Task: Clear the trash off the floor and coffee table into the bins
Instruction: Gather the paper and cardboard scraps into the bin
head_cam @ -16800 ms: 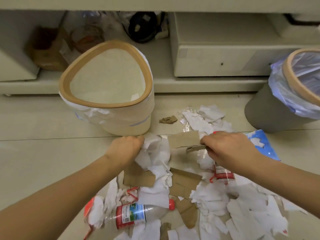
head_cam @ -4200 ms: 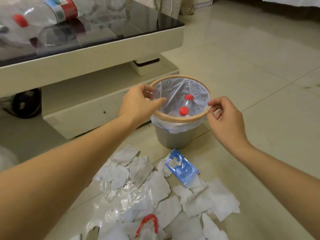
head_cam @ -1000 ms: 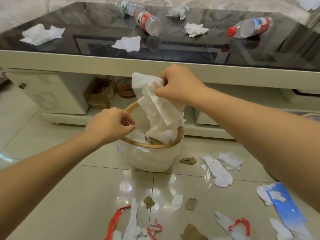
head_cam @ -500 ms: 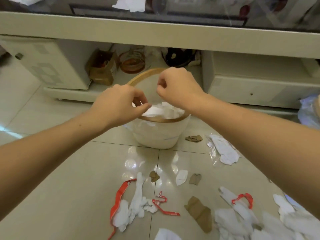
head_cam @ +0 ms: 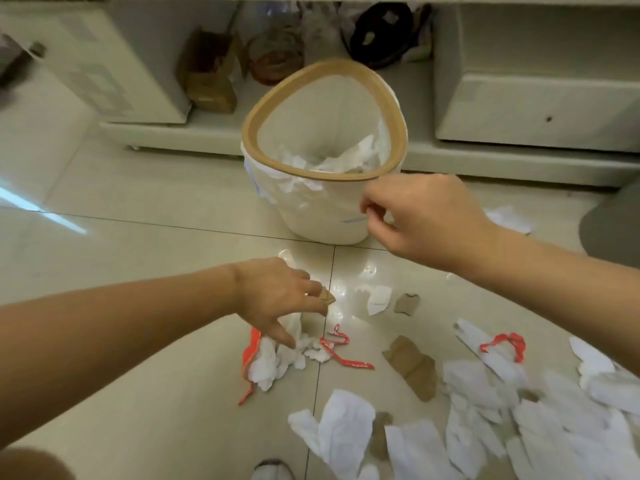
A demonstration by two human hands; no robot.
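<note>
- The left hand [head_cam: 277, 299] is pinching 1 small cardboard scrap [head_cam: 325, 296] just above the floor [head_cam: 138, 237].
- The right hand [head_cam: 419, 216], loosely curled and grasping nothing, is hovering beside the white bin [head_cam: 322, 209].
- Torn tissues [head_cam: 277, 358] are lying under the left grip.

The floor [head_cam: 156, 209] is glossy, smooth tile that mirrors the light. The bin [head_cam: 322, 216] has a matt white body and a wood-look rim, with crumpled soft tissue [head_cam: 343, 161] inside. Brown cardboard scraps [head_cam: 412, 365] look matt; red plastic strips [head_cam: 346, 355] shine.
</note>
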